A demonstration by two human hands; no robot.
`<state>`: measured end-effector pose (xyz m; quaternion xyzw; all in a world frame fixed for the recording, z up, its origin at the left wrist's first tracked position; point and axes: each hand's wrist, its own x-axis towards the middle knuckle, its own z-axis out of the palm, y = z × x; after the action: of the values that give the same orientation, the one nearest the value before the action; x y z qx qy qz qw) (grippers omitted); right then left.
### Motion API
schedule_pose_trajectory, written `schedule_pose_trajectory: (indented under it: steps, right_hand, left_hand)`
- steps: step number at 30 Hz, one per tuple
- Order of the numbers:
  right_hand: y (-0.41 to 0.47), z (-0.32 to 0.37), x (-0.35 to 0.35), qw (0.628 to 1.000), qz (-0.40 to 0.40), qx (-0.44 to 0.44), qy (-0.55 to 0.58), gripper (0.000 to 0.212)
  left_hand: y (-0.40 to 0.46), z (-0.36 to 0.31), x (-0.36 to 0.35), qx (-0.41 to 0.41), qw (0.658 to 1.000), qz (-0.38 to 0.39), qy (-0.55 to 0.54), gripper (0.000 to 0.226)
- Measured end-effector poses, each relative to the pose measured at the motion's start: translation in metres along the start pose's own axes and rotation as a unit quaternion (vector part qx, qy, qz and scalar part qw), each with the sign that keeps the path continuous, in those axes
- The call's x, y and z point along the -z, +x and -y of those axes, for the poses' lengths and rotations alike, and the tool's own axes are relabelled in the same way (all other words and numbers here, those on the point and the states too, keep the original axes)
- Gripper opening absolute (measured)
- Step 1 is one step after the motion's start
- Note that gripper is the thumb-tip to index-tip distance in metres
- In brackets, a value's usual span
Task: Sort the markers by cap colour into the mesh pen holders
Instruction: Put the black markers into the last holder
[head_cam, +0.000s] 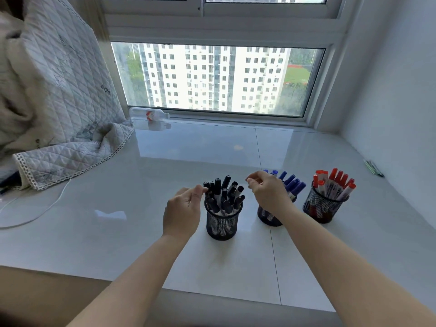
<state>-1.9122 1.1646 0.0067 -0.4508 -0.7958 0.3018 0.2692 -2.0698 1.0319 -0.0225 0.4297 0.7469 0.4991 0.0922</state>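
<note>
three black mesh pen holders are seen on the white sill, with the middle holder taken as landmark. to its left stands the holder packed with black-capped markers, roughly a dozen; the exact count cannot be told. in the middle holder blue-capped markers are held, partly hidden. to its right stands the holder filled with red-capped markers, about ten. all markers are stood caps up, leaning outward. the left hand is held beside the black caps, fingers loosely curled, nothing gripped. the right hand hovers over the middle holder, fingers relaxed and empty.
</note>
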Motion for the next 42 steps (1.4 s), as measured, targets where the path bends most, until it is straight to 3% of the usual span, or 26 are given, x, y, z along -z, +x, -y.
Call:
schedule_pose_trajectory:
  steps: [5, 9, 11, 16, 19, 27, 31, 34, 37, 39, 42]
  right_hand:
    - [0.012, -0.004, 0.0, 0.998, 0.067, -0.008, 0.005, 0.021]
    - [0.018, -0.008, -0.004, 0.992, 0.124, -0.024, 0.026, 0.025]
    - [0.02, -0.008, -0.005, 0.989, 0.143, -0.024, 0.024, 0.025]
    - [0.025, -0.009, -0.002, 0.987, 0.157, -0.02, 0.017, 0.018]
    - [0.028, -0.011, -0.003, 0.989, 0.151, -0.006, 0.006, 0.017]
    - [0.032, -0.02, -0.01, 0.985, 0.17, -0.005, 0.023, 0.023]
    - [0.029, -0.016, -0.008, 0.988, 0.148, 0.029, -0.026, 0.022]
    - [0.024, -0.007, -0.002, 0.998, 0.022, 0.038, 0.054, 0.017]
    - [0.023, 0.002, 0.01, 0.983, -0.094, 0.042, 0.153, 0.016]
    - [0.022, 0.007, 0.018, 0.975, -0.138, 0.062, 0.163, 0.016]
    - [0.017, 0.013, 0.027, 0.965, -0.189, 0.082, 0.164, 0.015]
  left_hand:
    - [0.025, -0.02, 0.003, -0.04, 0.999, -0.021, 0.007, 0.014]
    - [0.055, -0.042, -0.002, -0.118, 0.991, 0.058, 0.034, 0.015]
    - [0.071, -0.05, -0.007, -0.155, 0.971, 0.15, 0.102, 0.018]
    - [0.098, -0.056, -0.023, -0.197, 0.873, 0.334, 0.294, 0.025]
    - [0.106, -0.056, -0.03, -0.19, 0.841, 0.38, 0.334, 0.024]
    - [0.114, -0.054, -0.038, -0.159, 0.815, 0.45, 0.328, 0.025]
    - [0.114, -0.055, -0.04, -0.179, 0.828, 0.42, 0.326, 0.021]
    - [0.115, -0.061, -0.027, -0.172, 0.878, 0.372, 0.248, 0.011]
    - [0.115, -0.066, -0.005, -0.179, 0.932, 0.28, 0.142, 0.006]
    - [0.112, -0.07, 0.011, -0.171, 0.957, 0.225, 0.071, 0.0]
    - [0.107, -0.07, 0.031, -0.16, 0.976, 0.15, -0.008, 0.009]
